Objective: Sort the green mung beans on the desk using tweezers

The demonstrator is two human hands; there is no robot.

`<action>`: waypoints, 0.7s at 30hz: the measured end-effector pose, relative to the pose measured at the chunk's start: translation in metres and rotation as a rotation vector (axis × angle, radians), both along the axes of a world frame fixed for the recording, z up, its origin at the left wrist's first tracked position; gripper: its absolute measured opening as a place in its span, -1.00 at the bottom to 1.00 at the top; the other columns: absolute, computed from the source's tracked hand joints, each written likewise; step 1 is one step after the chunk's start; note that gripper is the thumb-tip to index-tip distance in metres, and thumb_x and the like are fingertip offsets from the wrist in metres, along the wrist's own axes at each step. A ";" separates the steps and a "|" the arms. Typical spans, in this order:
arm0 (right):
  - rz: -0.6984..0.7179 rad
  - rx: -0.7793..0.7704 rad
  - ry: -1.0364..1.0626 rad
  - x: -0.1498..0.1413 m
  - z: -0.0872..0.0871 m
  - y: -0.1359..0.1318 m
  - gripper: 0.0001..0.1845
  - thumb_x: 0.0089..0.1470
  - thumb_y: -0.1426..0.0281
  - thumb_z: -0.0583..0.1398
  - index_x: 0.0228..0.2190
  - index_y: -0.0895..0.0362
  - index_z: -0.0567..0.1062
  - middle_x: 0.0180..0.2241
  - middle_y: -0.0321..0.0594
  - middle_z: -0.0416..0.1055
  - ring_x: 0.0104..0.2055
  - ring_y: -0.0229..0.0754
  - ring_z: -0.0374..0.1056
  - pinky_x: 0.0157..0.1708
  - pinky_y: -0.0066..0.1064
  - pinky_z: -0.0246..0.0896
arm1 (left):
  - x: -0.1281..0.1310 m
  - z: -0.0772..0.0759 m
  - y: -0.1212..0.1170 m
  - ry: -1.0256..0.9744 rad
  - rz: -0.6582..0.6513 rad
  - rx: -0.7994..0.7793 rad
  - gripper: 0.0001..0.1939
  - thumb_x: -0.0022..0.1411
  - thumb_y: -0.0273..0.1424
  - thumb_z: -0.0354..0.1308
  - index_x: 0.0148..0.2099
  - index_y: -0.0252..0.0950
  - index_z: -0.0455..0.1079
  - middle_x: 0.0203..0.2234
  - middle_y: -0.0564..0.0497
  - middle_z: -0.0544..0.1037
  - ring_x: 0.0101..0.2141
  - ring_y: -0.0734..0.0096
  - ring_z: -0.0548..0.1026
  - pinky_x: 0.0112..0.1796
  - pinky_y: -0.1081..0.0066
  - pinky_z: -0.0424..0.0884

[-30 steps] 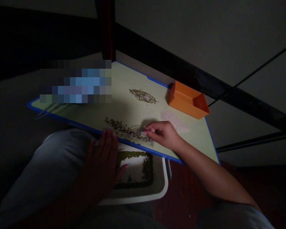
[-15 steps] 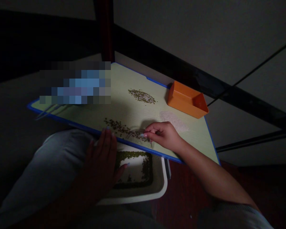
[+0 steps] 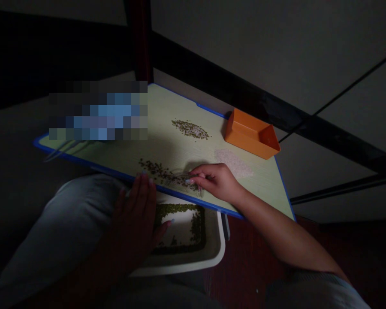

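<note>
My right hand [image 3: 216, 181] rests on a pale green board with a blue rim [image 3: 93, 162]. Its fingers are pinched together on a thin clear tool, hard to make out, at the end of a line of green beans [image 3: 156, 170] near the board's front edge. My left hand [image 3: 137, 223] lies flat with its fingers stretched out, fingertips against the board's front edge. It partly covers a white tray [image 3: 217, 253] that sits below the board and holds green beans round its inside. Beyond my right hand lie a pile of white rice [image 3: 234, 163] and a mixed pile of beans and rice [image 3: 189, 128].
An orange rectangular box [image 3: 252, 134] stands at the board's far right corner. A blurred patch covers the board's far left. Dark frame bars run behind and to the right of the board. My knees in grey trousers are under the board and tray.
My right hand has slid a little to the left along the line of beans. My left hand has stayed in place.
</note>
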State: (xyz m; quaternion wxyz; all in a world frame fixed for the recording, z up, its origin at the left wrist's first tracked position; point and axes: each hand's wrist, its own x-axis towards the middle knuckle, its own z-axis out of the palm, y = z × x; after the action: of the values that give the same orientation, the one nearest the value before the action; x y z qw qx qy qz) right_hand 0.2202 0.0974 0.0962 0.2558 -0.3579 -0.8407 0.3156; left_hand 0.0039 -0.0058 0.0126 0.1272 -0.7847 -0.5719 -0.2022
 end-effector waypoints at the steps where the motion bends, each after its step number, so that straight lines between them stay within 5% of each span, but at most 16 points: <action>1: 0.000 -0.009 0.015 0.001 0.001 0.000 -0.80 0.13 0.30 0.22 -0.33 0.19 0.55 -0.54 -0.29 0.45 -0.54 -0.35 0.30 -0.48 -0.51 0.16 | 0.000 0.000 0.000 0.000 0.000 0.002 -0.12 0.18 -0.01 -0.17 0.31 -0.57 -0.29 0.30 -0.52 -0.03 0.32 -0.18 -0.05 0.18 -0.13 0.06; 10: -0.076 -0.053 0.047 0.017 0.013 0.002 -0.76 0.09 0.26 0.25 -0.44 0.20 0.48 -0.65 -0.38 0.32 -0.60 -0.40 0.18 -0.55 -0.55 0.06 | -0.005 -0.004 0.002 -0.004 -0.012 0.019 -0.12 0.17 -0.03 -0.14 0.31 -0.54 -0.29 0.30 -0.50 -0.02 0.32 -0.18 -0.04 0.17 -0.14 0.09; 16: 0.055 -0.289 0.001 0.041 0.023 0.011 -0.81 0.07 0.34 0.25 -0.47 0.20 0.41 -0.62 -0.38 0.37 -0.57 -0.37 0.28 -0.51 -0.54 0.14 | -0.003 -0.002 0.002 -0.020 -0.025 0.014 -0.14 0.18 -0.07 -0.11 0.31 -0.52 -0.31 0.31 -0.49 -0.07 0.33 -0.12 -0.10 0.19 -0.17 0.06; 21: 0.112 -0.266 -0.063 0.040 0.022 0.013 -0.84 0.07 0.42 0.25 -0.50 0.19 0.40 -0.63 -0.40 0.36 -0.57 -0.37 0.28 -0.48 -0.53 0.12 | -0.004 -0.001 0.004 -0.044 -0.022 0.007 -0.10 0.15 -0.06 -0.06 0.32 -0.51 -0.34 0.31 -0.52 -0.09 0.33 -0.16 -0.09 0.17 -0.20 0.11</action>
State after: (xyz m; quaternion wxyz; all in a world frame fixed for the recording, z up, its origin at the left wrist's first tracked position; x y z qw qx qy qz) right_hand 0.2605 0.1107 0.1183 0.1617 -0.3509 -0.8176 0.4268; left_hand 0.0004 -0.0019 0.0115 0.1152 -0.7860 -0.5651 -0.2230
